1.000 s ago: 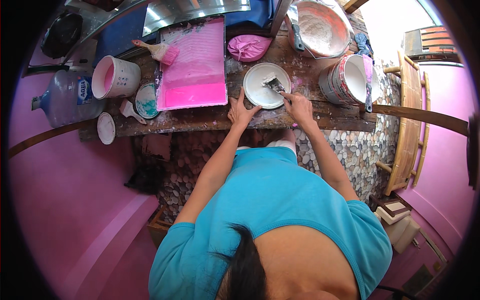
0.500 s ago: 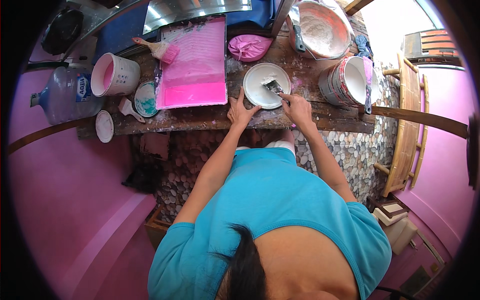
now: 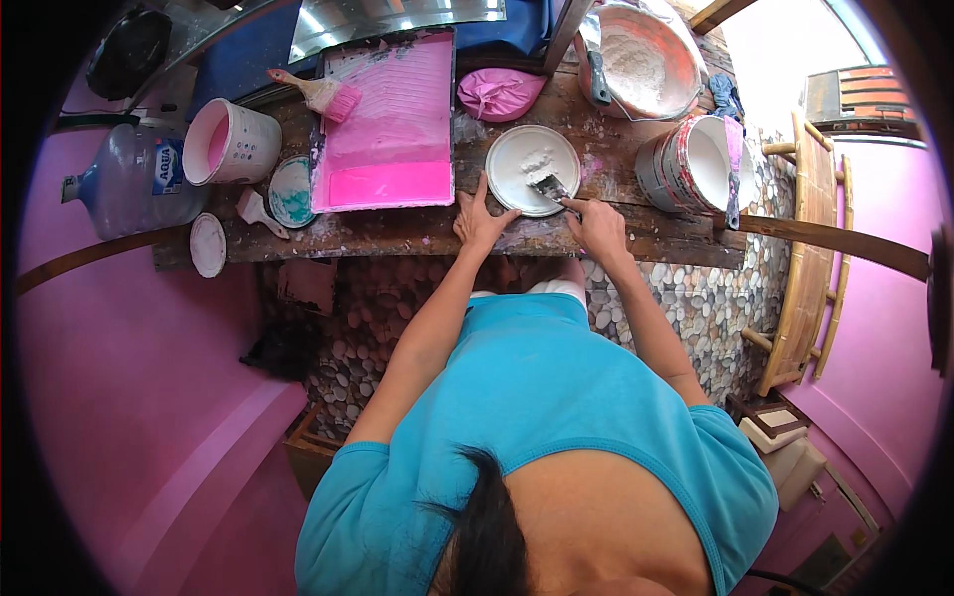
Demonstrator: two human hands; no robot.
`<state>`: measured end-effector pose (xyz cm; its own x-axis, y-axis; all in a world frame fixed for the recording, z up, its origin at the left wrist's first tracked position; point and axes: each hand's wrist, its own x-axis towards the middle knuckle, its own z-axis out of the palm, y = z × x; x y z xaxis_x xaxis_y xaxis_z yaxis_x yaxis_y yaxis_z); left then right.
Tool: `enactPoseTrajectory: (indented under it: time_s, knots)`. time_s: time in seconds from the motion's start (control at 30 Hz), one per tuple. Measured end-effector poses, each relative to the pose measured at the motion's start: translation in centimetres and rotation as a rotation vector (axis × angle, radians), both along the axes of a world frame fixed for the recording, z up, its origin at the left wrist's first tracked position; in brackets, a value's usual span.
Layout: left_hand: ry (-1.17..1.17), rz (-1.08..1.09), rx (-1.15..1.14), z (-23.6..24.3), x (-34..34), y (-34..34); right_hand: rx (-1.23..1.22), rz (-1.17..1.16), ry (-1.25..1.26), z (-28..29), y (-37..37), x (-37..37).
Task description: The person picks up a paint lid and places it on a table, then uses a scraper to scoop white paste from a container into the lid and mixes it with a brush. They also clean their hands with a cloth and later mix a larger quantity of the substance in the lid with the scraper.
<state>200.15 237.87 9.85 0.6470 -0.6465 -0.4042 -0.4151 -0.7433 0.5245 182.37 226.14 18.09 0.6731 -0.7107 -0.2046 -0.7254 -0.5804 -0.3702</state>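
White dish: round and shallow, on the counter [image 3: 676, 236] near its front edge, right in front of the person [image 3: 510, 182]
White paste: a lumpy little heap sitting in the dish, around the middle [image 3: 538, 161]
Putty knife: blade down in the dish just below the paste, handle pointing off to the right [image 3: 550, 186]
Right hand: fingers closed around the knife handle, pretty snug [image 3: 600, 229]
Left hand: thumb and forefinger spread wide against the dish's near left rim, not wrapped around anything [image 3: 480, 222]
Paint tray: just left of the dish, bright pink pool at the near end [image 3: 384, 149]
Big brush: pink bristles, lying across the tray's left edge [image 3: 316, 94]
Pink bundle: behind the dish, right of the tray [image 3: 500, 94]
Powder bucket: back right, whitish powder inside [image 3: 686, 87]
Smeared bucket: right of the dish, pink-coated tool resting on its rim [image 3: 653, 177]
White tub: over on the left, pink inside [image 3: 255, 149]
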Motion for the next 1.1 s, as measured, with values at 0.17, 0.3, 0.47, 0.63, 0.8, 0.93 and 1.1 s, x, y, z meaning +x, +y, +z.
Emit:
enactPoseTrajectory:
  time_s: [0.17,0.3,0.47,0.63,0.8,0.93,1.1]
  knots:
    - [-0.093,0.002,-0.027,-0.6,-0.1,0.1,-0.018,-0.06,-0.086,-1.9,0.3,1.8]
    - [-0.082,-0.001,-0.014,-0.8,0.0,0.2,-0.009,-0.09,-0.105,-1.3,-0.9,2.8]
    - [-0.002,-0.009,0.035,0.0,0.1,-0.2,0.029,-0.075,-0.018,-0.3,-1.8,2.4]
    - [-0.092,0.0,-0.015,-0.6,-0.1,0.1,-0.023,-0.115,-0.073,-0.3,-2.6,2.7]
    - [-0.111,-0.01,-0.008,-0.9,-0.1,0.0,0.012,-0.099,0.023,0.0,-2.4,1.7]
    - [-0.097,0.009,-0.012,-0.8,0.0,0.2,0.023,-0.077,0.024,1.3,-1.0,-0.8]
    - [-0.107,0.006,-0.048,-0.8,-0.2,0.2,-0.03,-0.075,-0.031,-1.0,-0.6,-0.8]
